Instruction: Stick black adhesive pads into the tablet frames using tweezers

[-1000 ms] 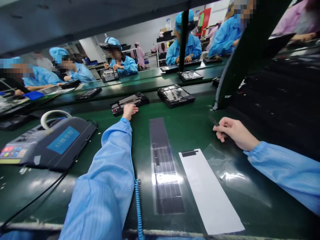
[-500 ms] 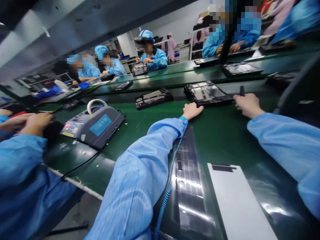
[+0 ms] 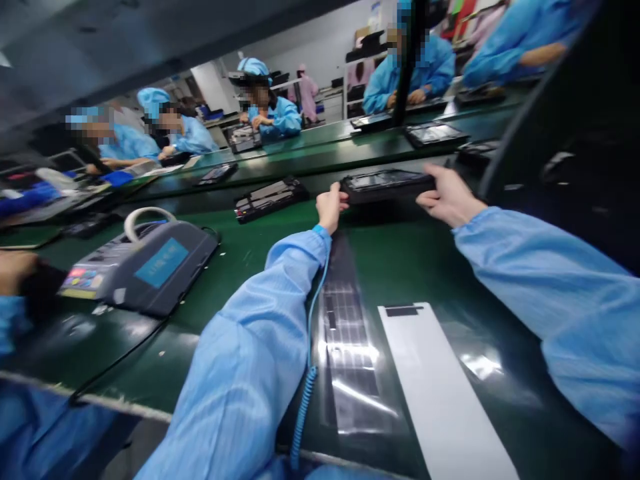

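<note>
Both grasping: left hand [image 3: 331,208] and right hand [image 3: 449,195] clench opposite ends of the black tablet fixture [image 3: 385,186]; a slipped grip could drop it onto the film sheet [image 3: 345,347] just below.

This is an electronics factory floor: workers [image 3: 273,120] in blue smocks and caps [image 3: 253,66] sit in rows along green assembly benches [image 3: 220,283], with dark devices [image 3: 269,199] set along them and shelving racks [image 3: 363,73] behind.
</note>
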A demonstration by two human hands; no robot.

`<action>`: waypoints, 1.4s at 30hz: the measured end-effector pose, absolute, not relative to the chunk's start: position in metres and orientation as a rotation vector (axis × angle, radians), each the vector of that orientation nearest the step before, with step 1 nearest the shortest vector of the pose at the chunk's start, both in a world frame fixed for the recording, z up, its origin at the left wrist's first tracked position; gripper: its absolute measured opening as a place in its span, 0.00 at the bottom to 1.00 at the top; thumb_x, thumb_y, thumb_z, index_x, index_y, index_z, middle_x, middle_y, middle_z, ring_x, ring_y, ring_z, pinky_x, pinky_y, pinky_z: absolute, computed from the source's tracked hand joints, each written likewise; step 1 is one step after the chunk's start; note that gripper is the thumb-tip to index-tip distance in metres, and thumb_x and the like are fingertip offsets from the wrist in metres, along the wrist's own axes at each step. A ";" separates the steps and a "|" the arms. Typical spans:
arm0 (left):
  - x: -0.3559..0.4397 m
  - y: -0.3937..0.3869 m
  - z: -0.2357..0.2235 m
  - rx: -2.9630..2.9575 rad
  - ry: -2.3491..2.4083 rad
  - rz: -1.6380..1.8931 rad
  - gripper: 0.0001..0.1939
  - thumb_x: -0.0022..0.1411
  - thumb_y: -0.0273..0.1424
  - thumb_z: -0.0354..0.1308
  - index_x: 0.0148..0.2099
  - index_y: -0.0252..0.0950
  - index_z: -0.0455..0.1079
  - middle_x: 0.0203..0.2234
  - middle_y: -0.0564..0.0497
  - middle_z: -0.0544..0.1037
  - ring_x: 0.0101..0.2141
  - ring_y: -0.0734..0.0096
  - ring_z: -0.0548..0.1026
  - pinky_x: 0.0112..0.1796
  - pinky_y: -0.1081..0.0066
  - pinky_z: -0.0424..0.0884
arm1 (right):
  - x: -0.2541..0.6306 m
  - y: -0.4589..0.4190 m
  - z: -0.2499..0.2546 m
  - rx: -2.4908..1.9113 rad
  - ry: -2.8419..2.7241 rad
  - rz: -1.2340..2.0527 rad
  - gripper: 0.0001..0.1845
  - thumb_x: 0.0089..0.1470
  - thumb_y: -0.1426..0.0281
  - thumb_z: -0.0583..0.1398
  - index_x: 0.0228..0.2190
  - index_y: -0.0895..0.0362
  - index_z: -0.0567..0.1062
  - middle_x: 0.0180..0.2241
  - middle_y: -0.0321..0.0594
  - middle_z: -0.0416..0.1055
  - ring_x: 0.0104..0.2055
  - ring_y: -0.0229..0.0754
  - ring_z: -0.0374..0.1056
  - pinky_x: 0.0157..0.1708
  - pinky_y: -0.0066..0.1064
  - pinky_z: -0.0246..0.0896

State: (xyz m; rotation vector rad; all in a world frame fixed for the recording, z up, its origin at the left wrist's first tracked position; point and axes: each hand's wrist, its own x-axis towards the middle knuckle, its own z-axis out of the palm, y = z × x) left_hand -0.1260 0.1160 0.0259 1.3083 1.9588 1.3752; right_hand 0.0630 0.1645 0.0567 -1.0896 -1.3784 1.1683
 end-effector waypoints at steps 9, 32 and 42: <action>-0.078 -0.018 0.022 1.870 1.365 0.878 0.09 0.55 0.34 0.56 0.32 0.32 0.73 0.32 0.49 0.77 0.35 0.69 0.73 0.39 0.71 0.67 | 0.187 0.013 0.062 -1.308 -0.961 1.619 0.22 0.50 0.67 0.59 0.19 0.56 0.50 0.16 0.25 0.41 0.12 0.23 0.36 0.08 0.18 0.29; -0.056 -0.048 0.010 2.552 1.161 0.676 0.05 0.55 0.24 0.52 0.30 0.33 0.68 0.28 0.48 0.75 0.33 0.70 0.70 0.34 0.71 0.70 | 0.161 -0.010 0.052 -0.953 -2.186 0.966 0.16 0.52 0.59 0.56 0.24 0.59 0.70 0.24 0.38 0.68 0.25 0.34 0.65 0.24 0.25 0.58; -0.054 -0.056 0.012 2.647 1.233 0.513 0.11 0.58 0.24 0.49 0.42 0.33 0.69 0.29 0.49 0.69 0.33 0.70 0.66 0.34 0.72 0.66 | 0.147 0.007 0.031 -0.783 -2.346 0.877 0.07 0.48 0.68 0.60 0.27 0.59 0.69 0.23 0.36 0.70 0.24 0.34 0.67 0.23 0.23 0.59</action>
